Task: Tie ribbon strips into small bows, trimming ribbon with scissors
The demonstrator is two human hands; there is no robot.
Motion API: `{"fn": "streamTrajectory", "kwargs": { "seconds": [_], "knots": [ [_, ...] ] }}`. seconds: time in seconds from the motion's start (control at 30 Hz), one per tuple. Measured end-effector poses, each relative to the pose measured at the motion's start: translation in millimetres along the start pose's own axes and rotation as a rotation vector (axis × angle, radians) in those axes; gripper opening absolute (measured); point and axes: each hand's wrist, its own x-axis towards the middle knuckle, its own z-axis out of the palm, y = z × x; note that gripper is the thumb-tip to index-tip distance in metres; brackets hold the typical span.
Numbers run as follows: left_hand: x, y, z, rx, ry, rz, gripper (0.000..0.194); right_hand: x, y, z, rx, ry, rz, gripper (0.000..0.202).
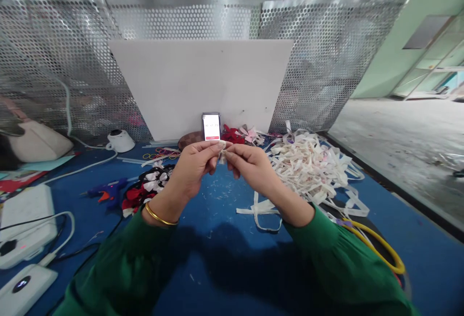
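Note:
Both hands meet over the middle of the blue table, fingers pinched on one small piece of whitish ribbon [222, 158]. My left hand [195, 164] holds it from the left, with thumb and forefinger pressed together. From the right, my right hand [250, 161] grips it in the same kind of pinch. Part of the ribbon hangs below the fingertips, and the rest is hidden by them. Just beneath my right forearm lie loose white ribbon strips [259, 208]. A big tangled heap of white ribbon [308, 161] is to the right of that hand.
Left of my wrist lie red, black and white bows [145, 188] and a blue glue gun [108, 191]. A phone [211, 126] stands against a white board [206, 84]. Yellow-handled scissors [384, 248] lie at right. Power strips [29, 224] and cables occupy the left edge.

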Motion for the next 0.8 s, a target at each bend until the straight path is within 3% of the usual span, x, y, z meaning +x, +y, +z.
{"fn": "streamTrajectory", "kwargs": {
  "seconds": [0.33,0.47,0.63,0.8],
  "knots": [
    [0.3,-4.7,-1.7,0.114,-0.05,0.085,0.026,2.2,-2.6,0.0,0.309,0.052,0.166,0.029],
    [1.4,-5.7,-3.5,0.124,-0.084,0.132,0.025,2.0,-2.9,-2.6,0.194,0.024,0.069,0.029],
    [1.6,-5.8,-3.0,0.045,-0.094,0.092,0.022,0.6,-5.9,-5.4,0.007,-0.004,-0.029,0.027],
    [0.2,-5.1,2.7,-0.018,-0.073,0.115,0.021,-0.4,-7.3,-4.8,-0.145,0.04,-0.105,0.028]
  ]
}}
